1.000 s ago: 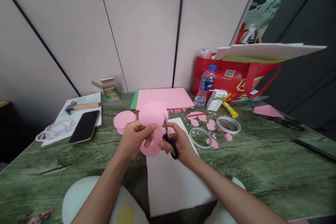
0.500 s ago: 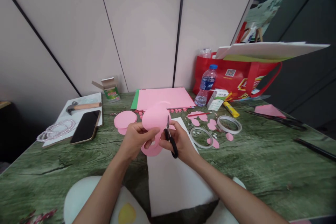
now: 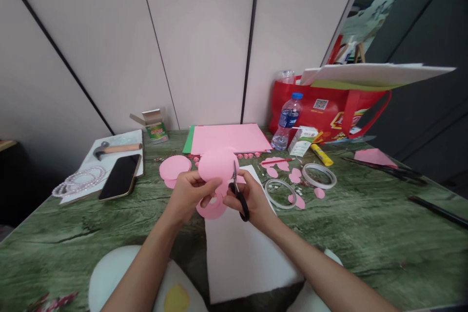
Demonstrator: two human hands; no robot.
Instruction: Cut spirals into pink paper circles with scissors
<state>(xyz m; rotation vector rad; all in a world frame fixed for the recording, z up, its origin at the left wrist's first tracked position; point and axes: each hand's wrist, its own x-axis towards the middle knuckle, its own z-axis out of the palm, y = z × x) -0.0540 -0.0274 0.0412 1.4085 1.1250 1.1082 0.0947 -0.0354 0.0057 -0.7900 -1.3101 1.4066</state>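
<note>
My left hand (image 3: 192,192) pinches the lower edge of a round pink paper (image 3: 217,163), raised over the middle of the table. My right hand (image 3: 252,197) grips black-handled scissors (image 3: 242,204), their blades pointing up at the paper's right edge. Below the hands, another pink paper piece (image 3: 212,210) overlaps the top of a white sheet (image 3: 248,258). Pink paper circles (image 3: 175,168) lie stacked to the left of my left hand.
A phone (image 3: 120,177), hammer (image 3: 119,148) and beads (image 3: 78,181) are at left. Pink sheets (image 3: 230,137) lie behind. Tape rolls (image 3: 281,193), pink cutouts (image 3: 295,175), a bottle (image 3: 287,122), glue stick (image 3: 321,154) and red bag (image 3: 325,112) are at right.
The camera view has shifted very slightly. Both hands keep their holds, with the paper and scissors in nearly the same place.
</note>
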